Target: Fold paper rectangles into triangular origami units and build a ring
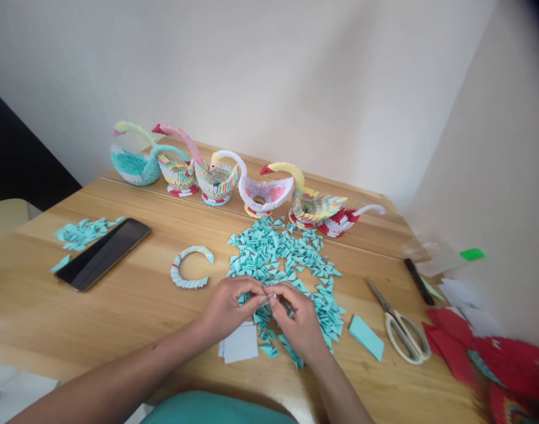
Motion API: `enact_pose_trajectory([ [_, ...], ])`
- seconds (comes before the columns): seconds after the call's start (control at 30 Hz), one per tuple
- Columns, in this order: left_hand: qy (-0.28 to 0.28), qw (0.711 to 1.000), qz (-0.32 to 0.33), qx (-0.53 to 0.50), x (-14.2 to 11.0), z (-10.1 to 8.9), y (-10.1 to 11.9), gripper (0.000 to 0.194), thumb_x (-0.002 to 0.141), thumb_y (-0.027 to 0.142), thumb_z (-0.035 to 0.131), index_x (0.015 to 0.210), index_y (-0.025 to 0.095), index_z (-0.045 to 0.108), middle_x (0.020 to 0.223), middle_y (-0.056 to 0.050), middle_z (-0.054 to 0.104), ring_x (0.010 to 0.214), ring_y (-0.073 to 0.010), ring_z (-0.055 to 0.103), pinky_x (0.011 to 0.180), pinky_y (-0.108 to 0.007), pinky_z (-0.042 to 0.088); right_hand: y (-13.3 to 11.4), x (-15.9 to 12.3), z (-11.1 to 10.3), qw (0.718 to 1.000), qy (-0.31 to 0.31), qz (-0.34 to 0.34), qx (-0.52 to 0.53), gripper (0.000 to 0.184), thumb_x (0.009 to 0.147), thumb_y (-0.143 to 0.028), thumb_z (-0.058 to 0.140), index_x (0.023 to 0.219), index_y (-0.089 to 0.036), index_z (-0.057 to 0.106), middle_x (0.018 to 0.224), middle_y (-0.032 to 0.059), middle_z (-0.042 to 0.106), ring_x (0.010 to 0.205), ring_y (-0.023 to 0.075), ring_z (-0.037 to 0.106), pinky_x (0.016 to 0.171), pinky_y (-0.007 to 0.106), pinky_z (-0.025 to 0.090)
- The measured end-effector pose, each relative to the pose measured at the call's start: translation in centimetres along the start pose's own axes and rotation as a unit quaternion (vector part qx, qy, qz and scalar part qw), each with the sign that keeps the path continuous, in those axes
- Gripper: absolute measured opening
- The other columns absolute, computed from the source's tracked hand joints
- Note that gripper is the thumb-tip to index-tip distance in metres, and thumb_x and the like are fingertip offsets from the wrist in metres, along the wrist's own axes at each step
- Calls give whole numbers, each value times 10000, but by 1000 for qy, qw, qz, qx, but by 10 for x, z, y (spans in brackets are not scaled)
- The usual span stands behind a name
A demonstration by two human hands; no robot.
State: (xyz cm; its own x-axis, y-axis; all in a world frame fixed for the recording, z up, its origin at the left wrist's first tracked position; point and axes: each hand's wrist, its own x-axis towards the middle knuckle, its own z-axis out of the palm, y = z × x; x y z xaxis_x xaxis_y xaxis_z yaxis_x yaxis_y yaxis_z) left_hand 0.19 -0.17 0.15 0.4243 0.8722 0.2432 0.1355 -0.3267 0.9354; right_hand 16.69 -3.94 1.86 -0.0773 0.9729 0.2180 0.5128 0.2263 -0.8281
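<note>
My left hand [234, 303] and my right hand [296, 315] meet near the table's middle. Between their pinched fingertips is a small folded white paper piece [266, 301], mostly covered by the fingers. Below and behind them spreads a big heap of turquoise folded paper triangles [269, 253]. A small stack of white paper rectangles [240, 343] lies under my left wrist. Left of the heap rests an open ring of joined paper pieces [177, 272], pale blue with a few other colours. To the right of my right hand lie turquoise paper rectangles [366, 337].
Several folded-paper swans [216, 182] stand in a row along the back. A phone [104, 253] lies at left beside a smaller turquoise pile [82, 234]. At right are scissors [399, 330], a black pen-like object [418, 281] and red paper [450, 347].
</note>
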Motion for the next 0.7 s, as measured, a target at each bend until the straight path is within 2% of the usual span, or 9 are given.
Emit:
enact_pose_trajectory([
  [0.13, -1, 1000, -2, -5, 0, 0, -1, 129, 832, 214, 623, 742, 156, 694, 788, -46, 712, 744, -159, 651, 718, -242, 478, 0, 0, 0, 1000, -6, 6, -4, 156, 841, -207, 535, 871, -200, 687, 754, 20, 659, 639, 138, 587, 563, 221, 457],
  [0.53, 4, 1000, -4, 6, -1, 2, -3, 123, 822, 186, 614, 718, 152, 669, 768, -37, 699, 735, -151, 637, 711, -235, 466, 1, 0, 2, 1000, -7, 5, 3, 148, 841, -200, 542, 873, -201, 686, 796, 31, 678, 726, 159, 626, 661, 243, 487],
  [0.7, 29, 997, -61, -23, 0, 0, -5, 102, 806, 253, 634, 824, 155, 658, 784, -31, 685, 739, -153, 622, 705, -238, 470, 4, -1, 0, 999, -1, 34, 16, 188, 855, -226, 524, 931, -198, 693, 827, 37, 677, 719, 159, 626, 657, 246, 494],
])
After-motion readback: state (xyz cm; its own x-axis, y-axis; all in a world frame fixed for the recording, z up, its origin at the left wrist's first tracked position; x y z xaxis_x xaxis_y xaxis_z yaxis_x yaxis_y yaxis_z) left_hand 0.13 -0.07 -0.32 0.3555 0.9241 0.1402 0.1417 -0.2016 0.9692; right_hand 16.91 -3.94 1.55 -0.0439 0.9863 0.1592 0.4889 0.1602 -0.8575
